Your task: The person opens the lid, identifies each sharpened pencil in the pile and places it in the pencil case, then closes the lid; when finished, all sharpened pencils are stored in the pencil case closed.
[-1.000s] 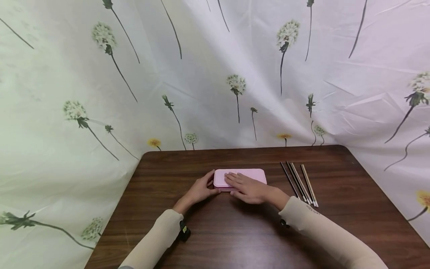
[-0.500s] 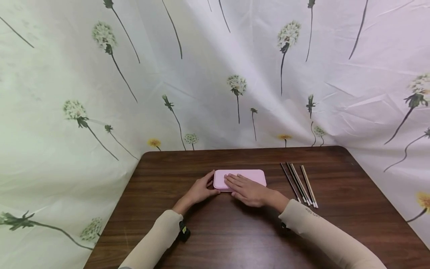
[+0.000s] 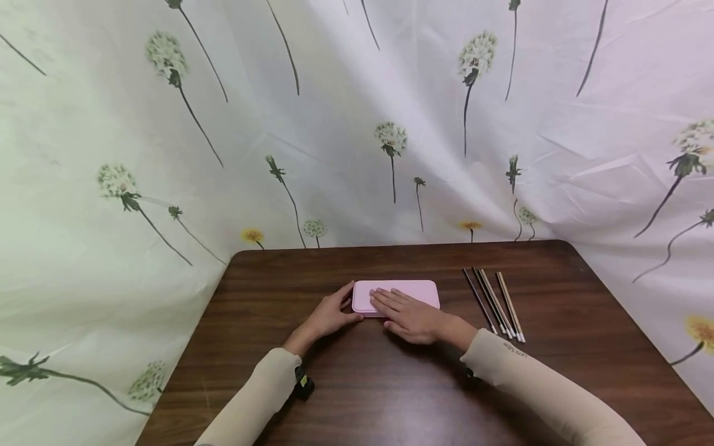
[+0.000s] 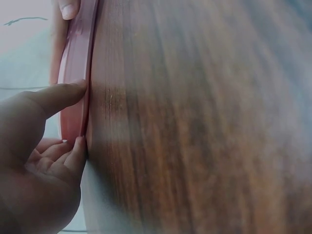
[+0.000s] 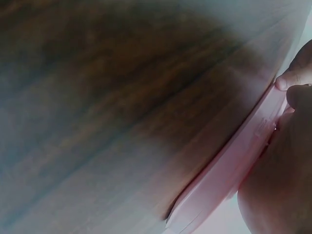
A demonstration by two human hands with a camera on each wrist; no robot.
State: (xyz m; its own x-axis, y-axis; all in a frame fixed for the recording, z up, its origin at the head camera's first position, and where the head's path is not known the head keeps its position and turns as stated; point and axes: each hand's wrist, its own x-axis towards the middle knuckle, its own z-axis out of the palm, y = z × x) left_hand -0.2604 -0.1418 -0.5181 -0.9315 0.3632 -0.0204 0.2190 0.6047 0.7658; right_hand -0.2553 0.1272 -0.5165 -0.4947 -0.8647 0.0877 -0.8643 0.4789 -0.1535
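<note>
A pink pencil case point(image 3: 413, 291) lies flat on the table with its lid down. My left hand point(image 3: 330, 313) grips the case's left end, the thumb against the front side and the fingers round the end. In the left wrist view the left thumb point(image 4: 68, 95) touches the pink side wall. My right hand point(image 3: 411, 317) rests on top of the lid with straight fingers, pressing over its middle. The right wrist view shows the front side of the pink case point(image 5: 219, 175) below that hand.
Several thin pencils point(image 3: 493, 303) with pale ends lie side by side to the right of the case, near the right forearm. The brown wooden table point(image 3: 368, 390) meets a floral cloth backdrop point(image 3: 334, 124) at its far edge.
The lid has gone down: a darker gap along the case's front, seen a second ago, is now closed. Both hands have stayed almost where they were.
</note>
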